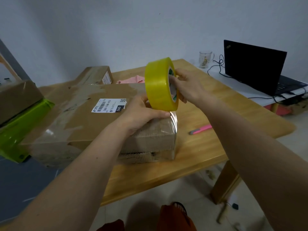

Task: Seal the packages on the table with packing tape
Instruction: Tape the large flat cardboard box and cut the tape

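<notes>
A large flat cardboard package (93,120) with a white shipping label (109,105) lies on the wooden table (208,147). My right hand (188,85) grips a yellow roll of packing tape (158,84) upright above the package's right end, fingers through its core. A clear strip of tape (174,120) runs from the roll down over the box's right corner. My left hand (145,114) rests on that corner and pinches the tape just under the roll. A smaller package (98,75) lies behind the big one.
A pink utility knife (200,129) lies on the table right of the box. A pink cloth (131,80) sits behind it. A box on a green stand (21,124) is at left. A laptop (255,67), cables and glass mug (205,59) occupy a white desk at right.
</notes>
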Tool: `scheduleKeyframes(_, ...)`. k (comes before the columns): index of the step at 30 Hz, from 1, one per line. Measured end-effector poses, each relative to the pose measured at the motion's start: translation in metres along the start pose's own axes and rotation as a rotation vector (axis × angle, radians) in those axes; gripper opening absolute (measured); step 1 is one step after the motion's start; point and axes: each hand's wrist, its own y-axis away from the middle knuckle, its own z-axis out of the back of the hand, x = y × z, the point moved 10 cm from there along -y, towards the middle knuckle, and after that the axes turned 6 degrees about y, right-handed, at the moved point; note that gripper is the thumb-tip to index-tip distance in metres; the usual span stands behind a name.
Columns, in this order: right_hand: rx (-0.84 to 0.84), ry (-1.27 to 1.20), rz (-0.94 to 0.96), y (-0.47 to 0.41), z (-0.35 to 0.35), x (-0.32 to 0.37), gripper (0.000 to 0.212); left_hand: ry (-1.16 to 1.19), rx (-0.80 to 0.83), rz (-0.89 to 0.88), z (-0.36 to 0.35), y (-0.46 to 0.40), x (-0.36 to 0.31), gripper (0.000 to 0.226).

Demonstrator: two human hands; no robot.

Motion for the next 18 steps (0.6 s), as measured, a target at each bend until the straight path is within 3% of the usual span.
scheduleKeyframes(2,-0.031,0.052,0.065,0.001,0.008,0.008,0.018,0.06,0.054,0.011,-0.004,0.0,0.0,0.057)
scheduleKeyframes(5,-0.049,0.052,0.082,0.004,0.014,0.008,0.01,0.123,0.141,0.008,-0.012,0.001,-0.005,0.049)
scheduleKeyframes(18,-0.01,-0.121,-0.073,0.011,0.027,-0.016,0.033,0.499,0.158,0.035,-0.028,-0.005,-0.007,0.038)
